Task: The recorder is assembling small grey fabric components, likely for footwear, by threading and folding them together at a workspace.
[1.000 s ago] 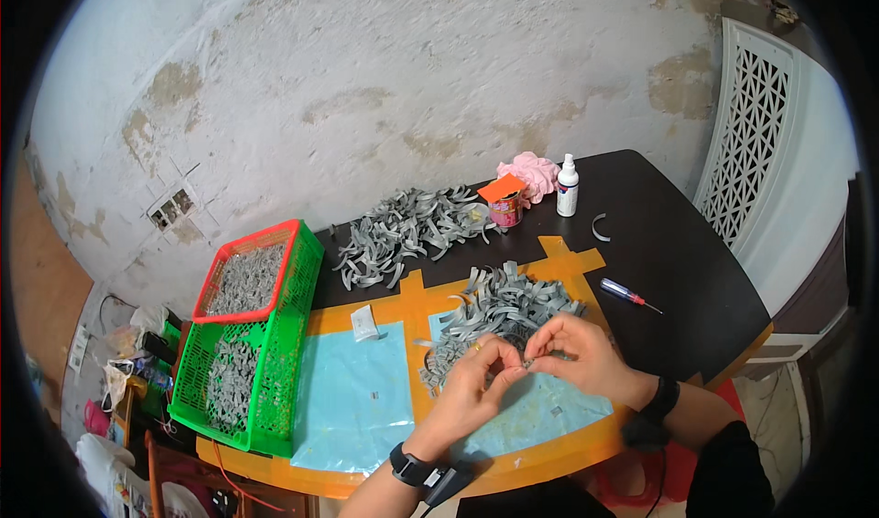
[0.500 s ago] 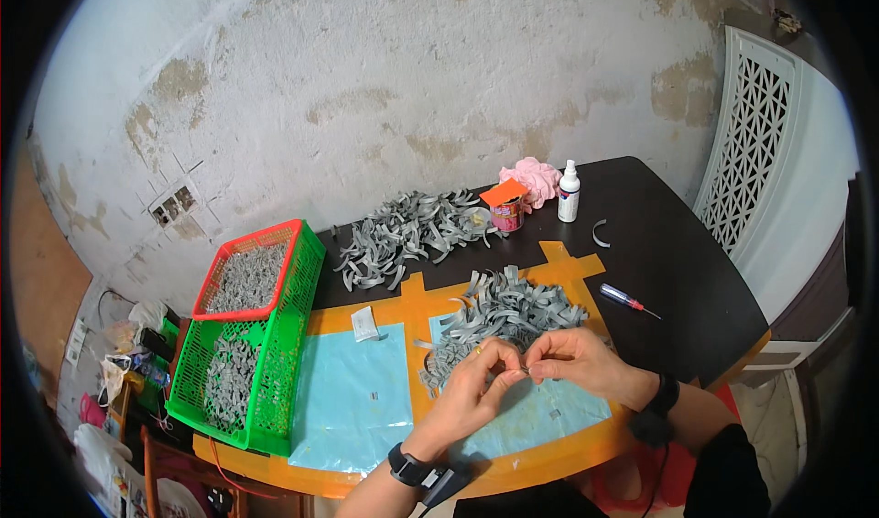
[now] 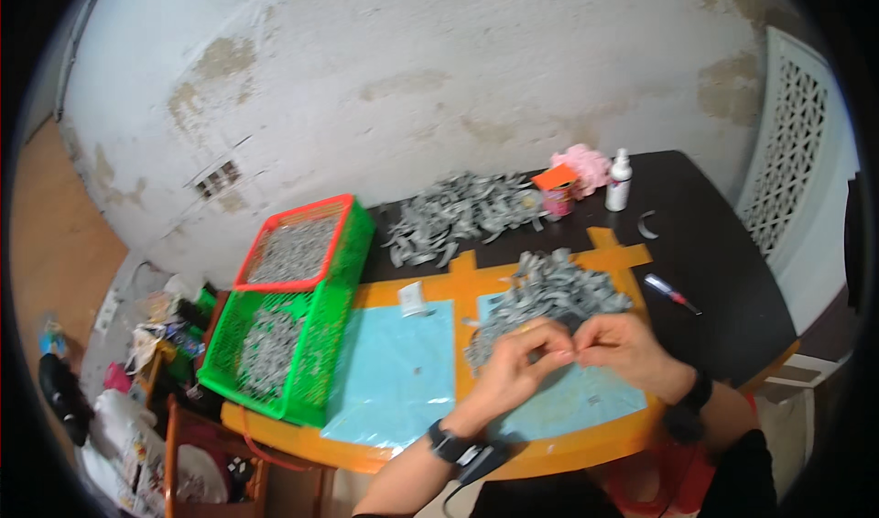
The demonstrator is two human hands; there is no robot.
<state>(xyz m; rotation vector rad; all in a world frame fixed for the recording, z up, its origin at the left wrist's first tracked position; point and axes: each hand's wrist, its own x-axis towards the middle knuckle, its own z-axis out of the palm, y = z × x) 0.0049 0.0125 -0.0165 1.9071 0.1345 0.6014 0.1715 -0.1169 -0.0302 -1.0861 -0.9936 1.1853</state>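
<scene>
Just in front of a pile of curved grey strips (image 3: 560, 287), my two hands meet fingertip to fingertip. My left hand (image 3: 524, 360) is closed in a pinch, and so is my right hand (image 3: 626, 351) facing it. Whatever they hold between them is too small and blurred to name. Beneath them lies a light blue plastic sheet (image 3: 558, 419), fixed with orange tape (image 3: 531, 461) along the table edge. A small grey piece (image 3: 593, 399) rests on that sheet near my right wrist.
To the left stand a green basket (image 3: 316, 358) and a red basket (image 3: 341, 234) on it, both with small grey pieces. A second strip heap (image 3: 462, 214) lies at the back, beside a can (image 3: 557, 202), pink cloth (image 3: 586, 165) and white bottle (image 3: 618, 184). A screwdriver (image 3: 671, 294) lies right.
The whole view has swung left, so the table and baskets appear farther right. My hands stay together over the blue sheet, still pinching.
</scene>
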